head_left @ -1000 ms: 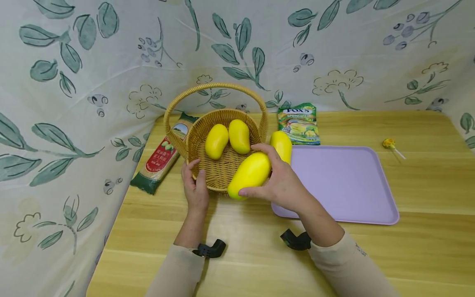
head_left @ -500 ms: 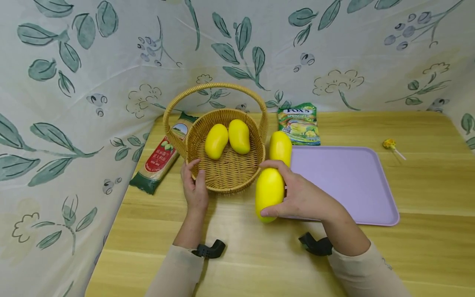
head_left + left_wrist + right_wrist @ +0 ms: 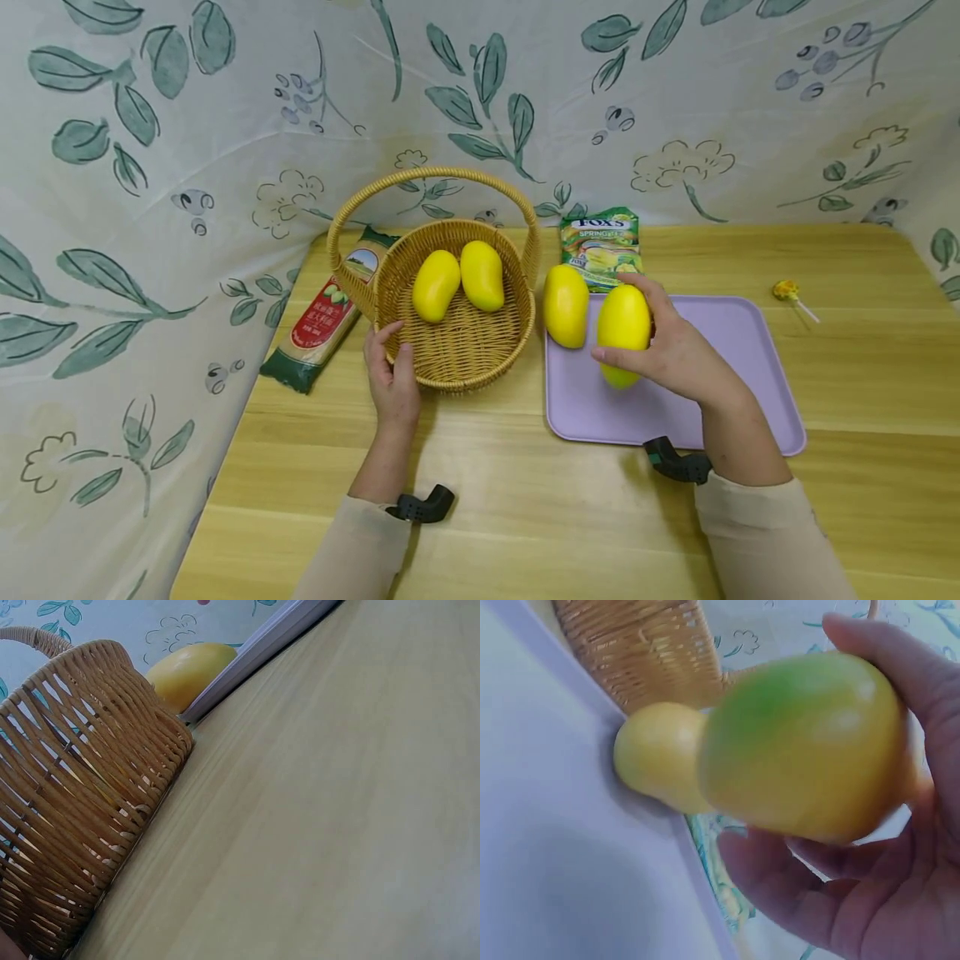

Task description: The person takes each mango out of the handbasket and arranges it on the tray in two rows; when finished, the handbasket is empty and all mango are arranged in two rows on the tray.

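Observation:
My right hand [image 3: 678, 350] grips a yellow mango [image 3: 624, 327] over the lilac tray [image 3: 720, 367]. In the right wrist view that mango [image 3: 802, 750] shows a green patch, with thumb and fingers curled round it. Another mango [image 3: 566, 307] lies at the tray's left edge. At the front left of the wicker basket [image 3: 465, 367], my left hand [image 3: 393, 383] holds the rim, thumb over the front. Two mangoes, one left [image 3: 436, 286] and one right [image 3: 482, 275], lie inside the basket. In the left wrist view the basket's woven side [image 3: 82, 787] fills the left, and the left hand is almost wholly hidden.
A red and green pasta packet [image 3: 322, 321] lies left of the basket, partly under its handle [image 3: 435, 172]. Behind the tray is a green candy bag [image 3: 600, 246]. A yellow lollipop [image 3: 786, 290] lies at the right. Patterned cloth [image 3: 480, 100] hangs at the table's back and left.
My right hand has carried the mango from over the basket's front right rim, rightward and then up over the tray. My left hand stays at the basket.

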